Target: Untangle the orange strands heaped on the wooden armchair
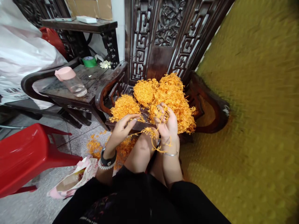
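Observation:
Heaps of thin orange strands [171,93] lie piled on the seat of a dark carved wooden chair [142,37]. My right hand [166,123] is curled around a bunch of these strands at the near edge of the pile, and loose strands trail down over my wrist and knee. My left hand [121,127] hovers just left of it, fingers pinched together on a thin strand that runs across to the right hand. A smaller flat clump [123,107] lies just beyond the left hand. My bare knees sit below both hands.
A red plastic stool [28,152] stands at left. A side table [88,90] holds a tipped clear bottle with a pink cap [71,82] and green tape [89,61]. Orange scraps [94,146] and a pink bag [74,179] lie on the floor. Yellow fabric [257,109] fills the right.

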Motion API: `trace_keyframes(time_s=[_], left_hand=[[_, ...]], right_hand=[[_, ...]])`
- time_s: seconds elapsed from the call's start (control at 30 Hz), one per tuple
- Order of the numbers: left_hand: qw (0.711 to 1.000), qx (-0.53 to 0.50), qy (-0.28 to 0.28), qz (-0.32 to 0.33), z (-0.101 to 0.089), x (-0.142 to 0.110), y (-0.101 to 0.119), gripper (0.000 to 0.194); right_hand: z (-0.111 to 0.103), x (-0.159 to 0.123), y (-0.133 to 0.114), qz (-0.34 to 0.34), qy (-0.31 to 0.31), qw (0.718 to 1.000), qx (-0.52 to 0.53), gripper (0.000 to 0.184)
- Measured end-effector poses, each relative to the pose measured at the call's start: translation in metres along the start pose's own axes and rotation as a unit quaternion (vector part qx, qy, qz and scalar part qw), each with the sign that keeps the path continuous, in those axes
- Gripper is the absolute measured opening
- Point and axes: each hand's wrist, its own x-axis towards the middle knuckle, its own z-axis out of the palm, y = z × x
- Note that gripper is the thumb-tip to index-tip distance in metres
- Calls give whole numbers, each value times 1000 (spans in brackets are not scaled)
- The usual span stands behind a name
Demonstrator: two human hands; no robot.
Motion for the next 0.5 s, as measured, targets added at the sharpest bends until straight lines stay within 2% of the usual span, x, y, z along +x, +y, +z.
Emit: trace_keyframes(time_s=[0.07, 0.13, 0.2, 0.27, 0.37, 0.5], left_hand=[[988, -80, -133, 18, 11, 10, 7, 40], [967, -142, -211, -6, 25, 13, 8, 45], [964, -164, -208, -34, 37, 11, 7, 47], [969, -165, -177, -56, 43, 6, 6, 45], [972, -166, -139, -94, 46, 1, 8, 39], [959, -187, -136, -162, 47, -4, 5, 37]], right_hand=[[2, 1, 4, -10, -13, 1000, -3, 10], [2, 2, 6, -27, -16, 999, -14, 11], [0, 3, 6, -39, -12, 999, -25, 12], [-2, 3, 4, -40, -4, 999, -29, 13], [-4, 4, 0, -22, 6, 999, -22, 15], [-5, 5, -3, 10, -4, 1000, 13, 17]])
